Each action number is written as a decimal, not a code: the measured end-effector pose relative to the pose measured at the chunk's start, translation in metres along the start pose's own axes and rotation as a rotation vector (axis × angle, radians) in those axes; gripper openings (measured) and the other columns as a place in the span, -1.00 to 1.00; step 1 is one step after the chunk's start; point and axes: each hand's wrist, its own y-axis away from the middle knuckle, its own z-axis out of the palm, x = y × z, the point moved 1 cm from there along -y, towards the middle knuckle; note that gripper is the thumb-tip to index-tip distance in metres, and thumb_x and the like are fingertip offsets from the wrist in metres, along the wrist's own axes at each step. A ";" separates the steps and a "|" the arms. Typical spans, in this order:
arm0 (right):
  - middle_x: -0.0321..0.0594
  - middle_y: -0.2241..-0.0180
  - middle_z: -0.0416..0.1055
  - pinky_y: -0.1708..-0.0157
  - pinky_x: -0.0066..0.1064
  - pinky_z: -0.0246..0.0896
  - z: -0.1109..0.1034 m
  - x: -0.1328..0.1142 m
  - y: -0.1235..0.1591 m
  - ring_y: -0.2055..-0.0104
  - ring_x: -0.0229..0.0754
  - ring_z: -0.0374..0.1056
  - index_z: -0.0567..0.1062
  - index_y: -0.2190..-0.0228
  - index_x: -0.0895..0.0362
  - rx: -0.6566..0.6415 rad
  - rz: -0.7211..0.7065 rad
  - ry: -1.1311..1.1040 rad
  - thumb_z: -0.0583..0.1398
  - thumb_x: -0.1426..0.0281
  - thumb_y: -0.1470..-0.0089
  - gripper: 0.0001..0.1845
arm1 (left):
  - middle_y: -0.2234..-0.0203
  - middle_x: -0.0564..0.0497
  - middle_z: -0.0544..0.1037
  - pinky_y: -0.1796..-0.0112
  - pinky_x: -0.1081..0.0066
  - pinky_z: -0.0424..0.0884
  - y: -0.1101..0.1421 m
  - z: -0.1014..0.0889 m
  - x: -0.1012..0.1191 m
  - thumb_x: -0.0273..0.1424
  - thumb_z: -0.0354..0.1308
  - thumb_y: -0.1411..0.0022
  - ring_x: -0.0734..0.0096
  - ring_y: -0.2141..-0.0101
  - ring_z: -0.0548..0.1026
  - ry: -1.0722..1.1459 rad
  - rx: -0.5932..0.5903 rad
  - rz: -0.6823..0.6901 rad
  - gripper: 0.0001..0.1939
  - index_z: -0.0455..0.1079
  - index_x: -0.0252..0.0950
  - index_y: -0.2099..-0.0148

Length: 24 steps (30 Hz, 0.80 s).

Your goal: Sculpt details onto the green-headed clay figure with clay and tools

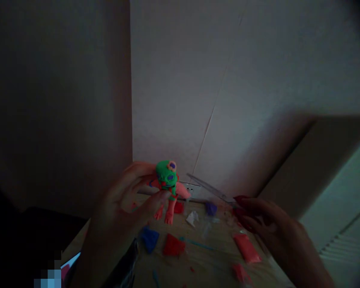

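My left hand is closed around a small modelling-clay figure, fingers behind and thumb in front. The figure has a green head with purple eyes, a pink-and-purple flower on top and pink legs with feet hanging below. To its right, my right hand pinches a long, thin grey tool with red parts near the fingertips. Its far end points toward the figure, apart from it. Blur and dim light hide the tool's exact kind.
On the wooden table below lie a blue clay packet, a red packet, a purple lump, a white scrap, a blue stick and a pinkish-red packet. A wall socket is behind.
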 end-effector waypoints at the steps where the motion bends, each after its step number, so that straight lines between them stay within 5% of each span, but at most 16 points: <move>1: -0.18 0.37 0.54 0.50 -0.40 0.34 -0.003 0.000 -0.005 0.44 -0.16 0.47 0.56 0.18 0.05 0.076 -0.002 -0.008 0.15 0.15 -0.11 -0.66 | 0.35 0.07 0.61 0.33 0.47 0.49 0.001 -0.001 0.000 -0.43 0.32 -0.06 0.34 0.30 0.59 -0.014 -0.002 0.022 -0.89 0.53 -0.19 0.29; 4: -0.15 0.33 0.55 0.45 -0.40 0.38 -0.003 -0.007 -0.017 0.39 -0.14 0.50 0.60 0.28 0.07 0.174 -0.049 -0.058 0.15 0.08 -0.10 -0.63 | 0.37 0.07 0.60 0.27 0.37 0.51 0.001 -0.003 -0.003 -0.41 0.33 -0.04 0.27 0.28 0.58 -0.075 0.011 0.052 -0.87 0.54 -0.12 0.29; 8: -0.16 0.25 0.57 0.40 -0.38 0.40 0.010 -0.015 -0.024 0.31 -0.11 0.53 0.58 0.27 0.04 0.148 -0.078 -0.092 0.13 0.09 -0.11 -0.65 | 0.35 0.10 0.58 0.24 0.38 0.49 -0.002 -0.003 -0.007 -0.41 0.35 -0.02 0.28 0.26 0.56 -0.088 0.026 0.075 -0.81 0.54 -0.05 0.27; 13: -0.18 0.37 0.56 0.43 -0.25 0.34 0.015 -0.003 -0.019 0.32 0.02 0.47 0.52 0.21 -0.01 0.266 -0.040 0.117 0.12 0.13 -0.07 -0.68 | 0.34 0.13 0.54 0.26 0.43 0.49 -0.005 -0.005 -0.010 -0.41 0.37 0.01 0.37 0.30 0.52 -0.102 0.010 0.141 -0.81 0.56 -0.02 0.30; 17: -0.14 0.25 0.55 0.28 -0.12 0.30 0.013 -0.001 -0.014 0.21 0.08 0.42 0.43 0.17 -0.06 0.192 -0.072 0.146 0.06 0.19 -0.12 -0.73 | 0.31 0.11 0.53 0.24 0.38 0.50 -0.003 -0.007 -0.012 -0.40 0.36 0.00 0.34 0.30 0.52 -0.144 0.028 0.144 -0.80 0.54 -0.04 0.27; 24: -0.13 0.31 0.54 0.27 -0.13 0.24 0.012 0.005 -0.002 0.15 0.16 0.36 0.40 0.14 -0.13 0.095 -0.147 0.239 0.15 0.17 -0.05 -0.71 | 0.28 0.08 0.53 0.31 0.37 0.54 -0.003 -0.005 -0.011 -0.36 0.36 -0.03 0.31 0.30 0.53 -0.148 0.025 0.149 -0.85 0.54 -0.07 0.28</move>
